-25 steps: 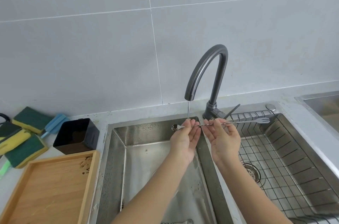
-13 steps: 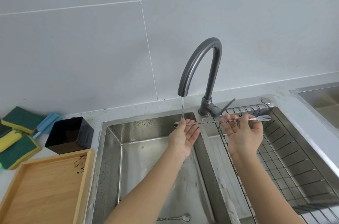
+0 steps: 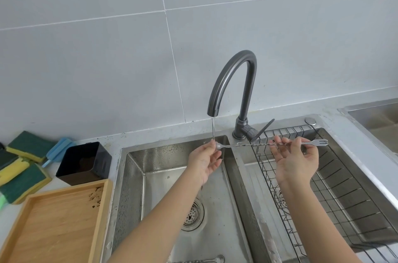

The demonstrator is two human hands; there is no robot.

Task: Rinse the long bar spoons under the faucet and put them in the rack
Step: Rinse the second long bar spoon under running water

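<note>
A long twisted bar spoon [image 3: 254, 144] with a fork end on the right lies level between both hands. My left hand [image 3: 204, 160] pinches its bowl end under the thin stream from the dark grey faucet [image 3: 234, 81]. My right hand [image 3: 296, 160] holds the stem near the fork end, above the wire rack [image 3: 349, 193] in the right basin. Another bar spoon [image 3: 206, 260] lies at the bottom edge of the left basin [image 3: 133, 187].
A black square container [image 3: 85, 163] and a wooden tray [image 3: 58, 226] stand left of the sink. Green-and-yellow sponges [image 3: 21, 174] and a blue one lie at the far left. A second steel sink [image 3: 374, 120] is at the right edge.
My right hand has slid rightward along the stem toward the fork end, over the rack. My left hand has stayed at the bowl end under the water.
</note>
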